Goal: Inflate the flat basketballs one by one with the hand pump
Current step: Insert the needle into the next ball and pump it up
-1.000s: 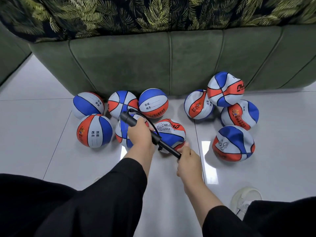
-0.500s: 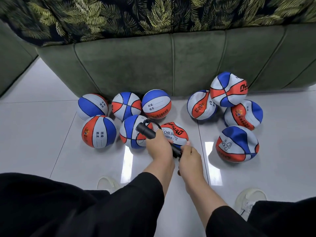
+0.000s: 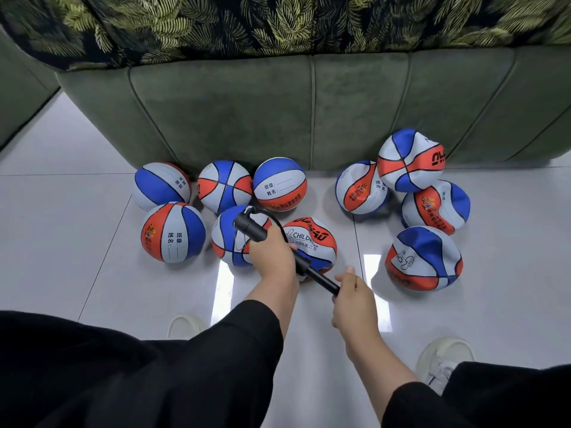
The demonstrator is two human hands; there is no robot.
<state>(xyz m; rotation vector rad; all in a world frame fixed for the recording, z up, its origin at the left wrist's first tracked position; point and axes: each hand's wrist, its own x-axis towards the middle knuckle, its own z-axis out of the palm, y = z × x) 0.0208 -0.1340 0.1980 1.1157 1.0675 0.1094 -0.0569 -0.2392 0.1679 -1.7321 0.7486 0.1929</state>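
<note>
My left hand (image 3: 272, 251) grips the barrel of a black hand pump (image 3: 250, 227) held slanted over the floor. My right hand (image 3: 353, 296) grips the pump's handle end, with the thin rod (image 3: 318, 278) drawn out between my hands. A black hose loops from the barrel's top toward the dented red, white and blue basketball (image 3: 315, 242) right behind the pump. Several more basketballs lie around: rounder ones on the left (image 3: 173, 231), crumpled flat ones on the right (image 3: 423, 257).
A green sofa (image 3: 278, 112) with a leaf-patterned cover stands behind the balls. The floor is glossy white tile (image 3: 61, 242). My pale shoes (image 3: 445, 356) and black-clad knees fill the bottom of the view.
Half a second ago my hands were together with the rod pushed in. Now my right hand has pulled the handle back and the rod is extended again.
</note>
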